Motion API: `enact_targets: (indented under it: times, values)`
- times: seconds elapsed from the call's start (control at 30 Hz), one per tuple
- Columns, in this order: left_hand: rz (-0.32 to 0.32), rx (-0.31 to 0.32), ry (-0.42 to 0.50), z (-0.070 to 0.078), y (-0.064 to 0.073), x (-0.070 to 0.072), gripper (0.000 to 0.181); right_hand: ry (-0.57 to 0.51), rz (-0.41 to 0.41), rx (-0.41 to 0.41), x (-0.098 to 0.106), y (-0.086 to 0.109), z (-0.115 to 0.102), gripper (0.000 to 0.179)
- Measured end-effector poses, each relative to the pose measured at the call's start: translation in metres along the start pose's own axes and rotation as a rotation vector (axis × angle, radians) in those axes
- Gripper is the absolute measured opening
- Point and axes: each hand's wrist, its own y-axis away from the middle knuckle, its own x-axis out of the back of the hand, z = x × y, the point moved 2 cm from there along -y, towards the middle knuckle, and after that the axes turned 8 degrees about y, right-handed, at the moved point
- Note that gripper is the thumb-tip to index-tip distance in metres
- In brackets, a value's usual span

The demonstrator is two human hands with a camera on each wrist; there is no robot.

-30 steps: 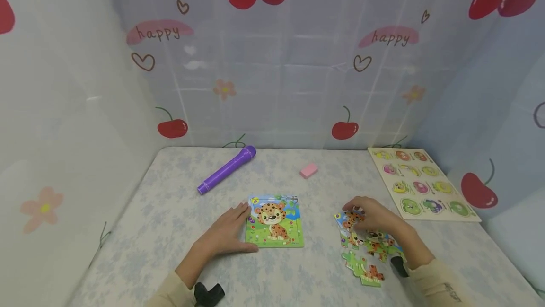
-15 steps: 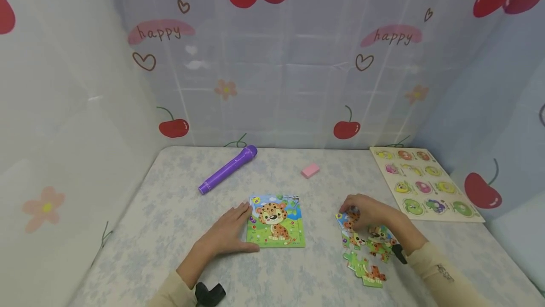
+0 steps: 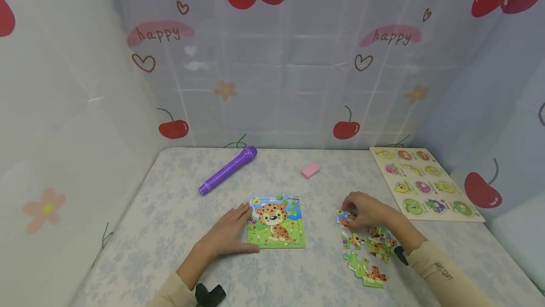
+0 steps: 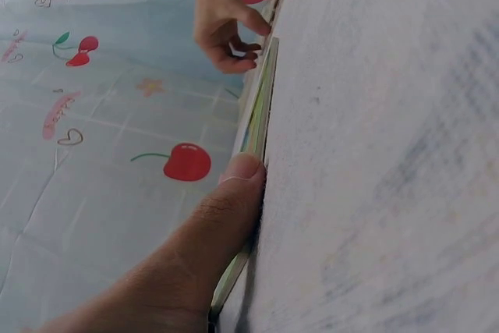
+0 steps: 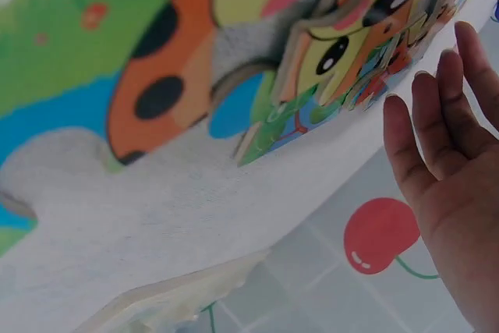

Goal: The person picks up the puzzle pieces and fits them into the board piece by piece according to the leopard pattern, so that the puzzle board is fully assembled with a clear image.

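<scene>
A square puzzle board (image 3: 276,224) with a leopard picture lies flat in the head view. My left hand (image 3: 227,231) rests at its left side, fingers extended, thumb at the lower left corner; in the left wrist view the thumb (image 4: 245,173) presses on the board's edge. To the right, my right hand (image 3: 368,210) bends down over loose puzzle pieces (image 3: 376,245), index finger and thumb at a blue-topped puzzle piece (image 3: 341,215) at the group's upper left. The right wrist view shows pieces (image 5: 335,60) close up, and the other fingers (image 5: 444,115) fairly straight.
A purple toy microphone (image 3: 227,171) lies at the back left and a pink block (image 3: 310,171) at the back middle. A fruit puzzle board (image 3: 426,184) lies at the back right. Cherry-printed curtains (image 3: 276,84) stand behind and beside the table (image 3: 170,212).
My right fingers have shifted slightly at the upper left of the loose pieces, and the blue-topped piece there has turned a little. My left hand and the leopard board stay put.
</scene>
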Motion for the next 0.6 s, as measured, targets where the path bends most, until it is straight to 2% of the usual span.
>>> enact_targets:
  times: [0.1, 0.37, 0.6]
  values:
    - [0.003, -0.002, -0.005, 0.0006, -0.0001, -0.0002, 0.117, 0.016, 0.017, 0.007, -0.0007, -0.0004, -0.0016, 0.027]
    - [-0.001, 0.000, -0.009, 0.0009, 0.0004, -0.0017, 0.117, 0.021, -0.047, -0.036, 0.0027, -0.0027, -0.0035, 0.032]
    - [-0.004, 0.008, -0.006, -0.0002, -0.0004, -0.0018, 0.116, 0.019, -0.009, 0.034, 0.0028, -0.0029, -0.0101, 0.032]
